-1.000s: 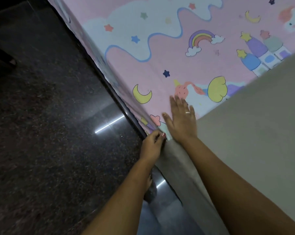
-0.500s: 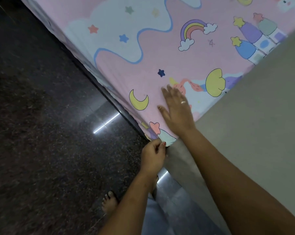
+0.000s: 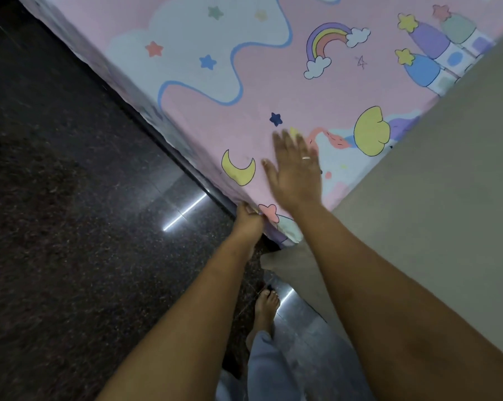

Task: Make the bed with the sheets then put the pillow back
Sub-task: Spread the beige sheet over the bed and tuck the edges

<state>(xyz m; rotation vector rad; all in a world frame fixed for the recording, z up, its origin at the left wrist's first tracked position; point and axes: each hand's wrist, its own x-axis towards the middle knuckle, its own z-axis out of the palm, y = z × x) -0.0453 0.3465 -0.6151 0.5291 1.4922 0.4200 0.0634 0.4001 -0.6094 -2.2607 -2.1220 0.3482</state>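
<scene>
1. The pink patterned sheet (image 3: 244, 111) covers the top of the bed (image 3: 169, 131) and runs from the person up and away across the frame. Its near edge ends at the corner by the hands, where it meets a plain beige surface (image 3: 432, 183) on the right.

2. The left hand (image 3: 248, 219) is clenched on the sheet's hem right at the bed's corner, fingers curled around the fabric where it turns down the side. It is the hand nearer the corner, and the corner lies directly ahead of it, at the fingertips.

3. The right hand (image 3: 295, 169) lies flat and released on the sheet top, fingers spread and pointing away from the person, just beyond the left hand and beside the yellow moon print (image 3: 238, 169). A ring (image 3: 306, 158) shows on one finger.

4. The coming move, as I judge it, turns on the corner: the sheet's side edge runs diagonally up and left along the bed, so the left hand would pull or tuck downward there while the right presses flat.

5. The underside of the corner and how far the hem is tucked are hidden by the left hand. The pillow is not in view. What the beige surface is cannot be told for certain. A bare foot (image 3: 267, 305) stands on the dark polished floor (image 3: 71, 227) below.
</scene>
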